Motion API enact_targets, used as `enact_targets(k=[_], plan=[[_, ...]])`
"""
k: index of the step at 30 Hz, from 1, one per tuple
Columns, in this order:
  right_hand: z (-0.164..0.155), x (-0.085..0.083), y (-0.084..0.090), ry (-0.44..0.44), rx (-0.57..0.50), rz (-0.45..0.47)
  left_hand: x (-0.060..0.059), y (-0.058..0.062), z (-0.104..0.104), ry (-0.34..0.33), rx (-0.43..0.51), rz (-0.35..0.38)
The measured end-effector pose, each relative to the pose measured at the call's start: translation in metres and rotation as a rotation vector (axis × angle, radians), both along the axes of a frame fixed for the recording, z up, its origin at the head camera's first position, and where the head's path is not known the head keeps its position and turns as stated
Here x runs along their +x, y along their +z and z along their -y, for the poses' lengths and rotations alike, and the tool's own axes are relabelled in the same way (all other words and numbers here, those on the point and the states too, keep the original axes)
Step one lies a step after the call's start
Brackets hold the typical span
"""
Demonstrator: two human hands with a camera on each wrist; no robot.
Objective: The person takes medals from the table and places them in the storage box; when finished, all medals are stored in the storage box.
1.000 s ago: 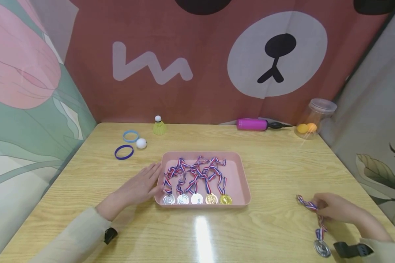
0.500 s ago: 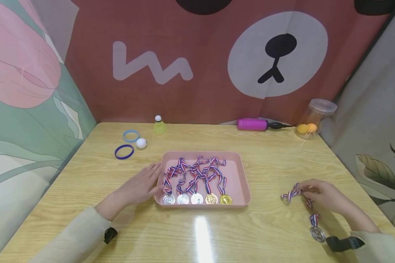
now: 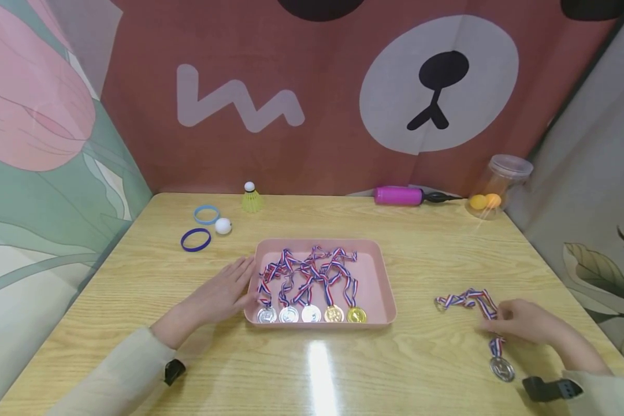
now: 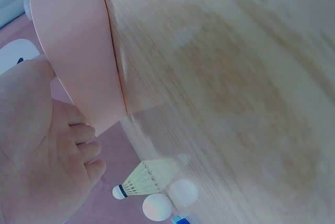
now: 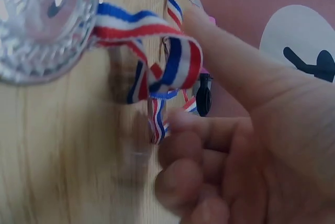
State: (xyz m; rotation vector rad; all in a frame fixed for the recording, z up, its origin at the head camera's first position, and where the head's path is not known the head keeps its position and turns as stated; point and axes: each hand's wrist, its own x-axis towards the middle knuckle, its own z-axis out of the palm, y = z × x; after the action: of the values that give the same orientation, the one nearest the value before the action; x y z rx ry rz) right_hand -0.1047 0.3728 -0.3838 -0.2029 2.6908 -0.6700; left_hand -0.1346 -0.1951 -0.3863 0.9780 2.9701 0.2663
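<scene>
Here, a wooden tabletop stands in a corner hung with a bear-face cloth and floral cloths.

Near its middle lies a pink tray holding five medals in a row along the near rim, three silver and two gold, ribbons bunched behind them. At the far right corner a clear jar lies tilted with orange balls inside, a pink pump beside it. Toward the far left are a shuttlecock, a white ball and two blue rings. The left hand rests flat, its grip relaxed, against the tray's left rim. By the near right edge, the right hand pinches the striped ribbon of a silver medal lying on the wood.
</scene>
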Motion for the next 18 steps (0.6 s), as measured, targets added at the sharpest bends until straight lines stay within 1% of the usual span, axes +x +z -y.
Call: enact_targets(k=[1, 4, 6, 10, 16, 18], plan=[[-0.001, 0.0, -0.001, 0.009, -0.013, 0.035, 0.0, 0.0, 0.0, 0.0, 0.001, -0.001], [-0.005, 0.0, -0.004, 0.071, -0.07, 0.073, 0.0, 0.0, 0.0, 0.0, 0.0, 0.0], [-0.007, -0.002, -0.006, 0.118, -0.111, 0.056, 0.0, 0.001, -0.001, 0.001, 0.001, 0.004], [-0.008, -0.005, -0.009, 0.163, -0.188, 0.032, 0.0, 0.001, -0.001, 0.001, 0.004, 0.009], [-0.008, -0.01, -0.003, 0.136, -0.299, 0.026, 0.0, 0.002, 0.0, -0.002, 0.0, 0.007], [-0.008, -0.013, 0.0, 0.109, -0.344, 0.028, 0.0, 0.002, 0.0, 0.0, -0.001, 0.011]])
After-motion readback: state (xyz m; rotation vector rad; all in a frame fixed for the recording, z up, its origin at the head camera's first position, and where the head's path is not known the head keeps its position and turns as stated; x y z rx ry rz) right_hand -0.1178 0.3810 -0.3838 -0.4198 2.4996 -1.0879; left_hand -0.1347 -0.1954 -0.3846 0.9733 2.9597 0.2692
